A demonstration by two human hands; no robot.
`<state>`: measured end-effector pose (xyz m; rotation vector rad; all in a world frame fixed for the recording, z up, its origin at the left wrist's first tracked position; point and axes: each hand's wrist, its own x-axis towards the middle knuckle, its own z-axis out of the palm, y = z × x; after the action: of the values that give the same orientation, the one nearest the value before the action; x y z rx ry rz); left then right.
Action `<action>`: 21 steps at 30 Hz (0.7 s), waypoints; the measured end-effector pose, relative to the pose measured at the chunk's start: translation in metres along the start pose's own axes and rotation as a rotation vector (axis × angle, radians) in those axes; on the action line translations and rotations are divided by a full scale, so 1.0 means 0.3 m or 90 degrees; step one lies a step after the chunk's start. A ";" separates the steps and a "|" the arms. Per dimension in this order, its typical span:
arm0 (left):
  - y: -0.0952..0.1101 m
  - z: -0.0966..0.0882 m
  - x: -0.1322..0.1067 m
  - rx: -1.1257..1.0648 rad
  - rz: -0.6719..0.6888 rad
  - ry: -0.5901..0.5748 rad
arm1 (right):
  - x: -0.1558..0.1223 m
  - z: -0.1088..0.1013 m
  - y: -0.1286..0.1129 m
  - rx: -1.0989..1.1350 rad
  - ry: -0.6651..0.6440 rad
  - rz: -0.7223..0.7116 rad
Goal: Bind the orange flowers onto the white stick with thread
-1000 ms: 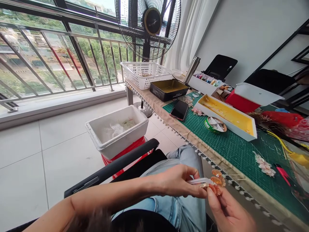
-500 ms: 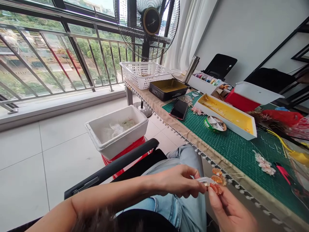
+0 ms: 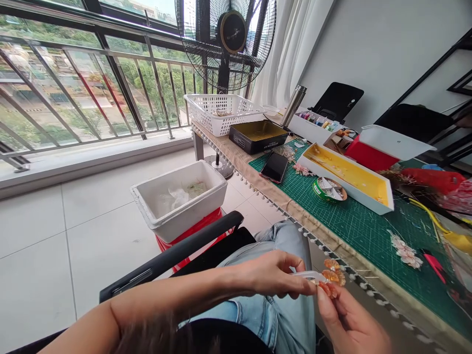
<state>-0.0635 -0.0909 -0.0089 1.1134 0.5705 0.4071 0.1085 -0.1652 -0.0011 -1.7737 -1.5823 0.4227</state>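
My left hand (image 3: pixel 275 275) pinches a slim white tool (image 3: pixel 308 276), its tip pressed against an orange petal ornament (image 3: pixel 331 276). My right hand (image 3: pixel 350 322) holds that ornament from below between finger and thumb, and some of the ornament's stem or base is hidden behind my fingers. Both hands are raised above my jeans (image 3: pixel 280 305), just beside the fringed table edge.
A green cutting mat (image 3: pixel 363 231) holds a yellow-lined tray (image 3: pixel 346 179), a pale pink flower ornament (image 3: pixel 405 255), a round green tin (image 3: pixel 329 190) and a phone (image 3: pixel 275 167). A black chair armrest (image 3: pixel 169 253) runs to my left, beyond it a white foam box (image 3: pixel 177 201).
The white tool shifts slightly against the orange ornament. Both hands stay close together and keep their hold.
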 end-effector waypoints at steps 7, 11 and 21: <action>0.027 0.012 0.006 -0.016 -0.110 0.013 | 0.002 -0.003 -0.005 0.009 0.022 0.038; 0.034 0.029 -0.010 0.089 -0.024 0.037 | -0.003 0.014 -0.031 0.074 0.053 0.104; 0.025 0.052 -0.050 0.404 0.109 0.170 | -0.019 0.040 -0.026 -0.045 0.100 0.108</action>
<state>-0.0659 -0.1077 0.0064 1.7382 0.8769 0.5459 0.0939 -0.1672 -0.0053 -1.9534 -1.3592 0.3009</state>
